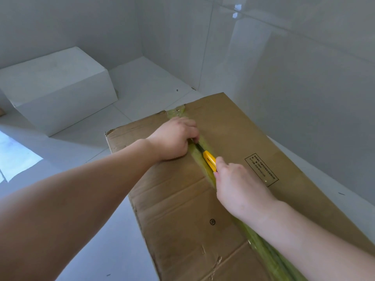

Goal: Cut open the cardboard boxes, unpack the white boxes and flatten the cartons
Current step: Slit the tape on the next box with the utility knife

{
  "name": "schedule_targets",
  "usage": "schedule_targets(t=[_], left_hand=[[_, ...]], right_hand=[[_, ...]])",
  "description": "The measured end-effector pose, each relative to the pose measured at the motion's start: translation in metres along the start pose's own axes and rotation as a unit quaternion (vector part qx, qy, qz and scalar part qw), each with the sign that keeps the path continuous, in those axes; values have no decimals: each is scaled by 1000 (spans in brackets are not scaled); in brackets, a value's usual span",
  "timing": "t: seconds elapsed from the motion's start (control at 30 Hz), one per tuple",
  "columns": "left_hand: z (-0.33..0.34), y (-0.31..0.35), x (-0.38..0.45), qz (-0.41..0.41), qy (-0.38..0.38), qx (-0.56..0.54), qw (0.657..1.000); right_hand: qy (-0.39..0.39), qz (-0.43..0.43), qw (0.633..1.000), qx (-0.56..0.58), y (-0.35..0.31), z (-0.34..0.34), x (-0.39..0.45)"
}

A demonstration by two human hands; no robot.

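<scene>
A large brown cardboard box (182,199) lies on the white floor, its top seam sealed with yellowish tape (263,250). My right hand (239,187) grips a yellow utility knife (210,160) whose blade is in the seam. My left hand (174,138) sits on the left flap just beyond the knife, fingers curled at the seam edge; whether they hold the flap edge is unclear. A printed label (261,169) is on the right flap.
A white box (60,88) stands on the floor at the back left. White glossy walls (284,67) close in behind and to the right of the carton. A bright sunlit patch (16,159) lies on the floor at the left.
</scene>
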State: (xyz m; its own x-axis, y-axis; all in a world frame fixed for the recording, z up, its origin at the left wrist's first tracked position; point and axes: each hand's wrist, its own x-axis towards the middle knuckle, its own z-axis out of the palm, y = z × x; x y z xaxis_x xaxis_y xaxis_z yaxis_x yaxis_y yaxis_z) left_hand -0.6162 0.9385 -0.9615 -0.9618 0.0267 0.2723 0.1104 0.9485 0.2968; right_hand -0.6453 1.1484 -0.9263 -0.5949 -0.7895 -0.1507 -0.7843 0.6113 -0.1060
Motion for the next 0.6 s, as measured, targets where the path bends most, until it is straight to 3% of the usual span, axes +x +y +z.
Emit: schedule_targets(t=[0.6], left_hand=[[5,12,-9,-7,-9,-67,998]], right_hand=[[-28,0,999,-28,7,2,-30]])
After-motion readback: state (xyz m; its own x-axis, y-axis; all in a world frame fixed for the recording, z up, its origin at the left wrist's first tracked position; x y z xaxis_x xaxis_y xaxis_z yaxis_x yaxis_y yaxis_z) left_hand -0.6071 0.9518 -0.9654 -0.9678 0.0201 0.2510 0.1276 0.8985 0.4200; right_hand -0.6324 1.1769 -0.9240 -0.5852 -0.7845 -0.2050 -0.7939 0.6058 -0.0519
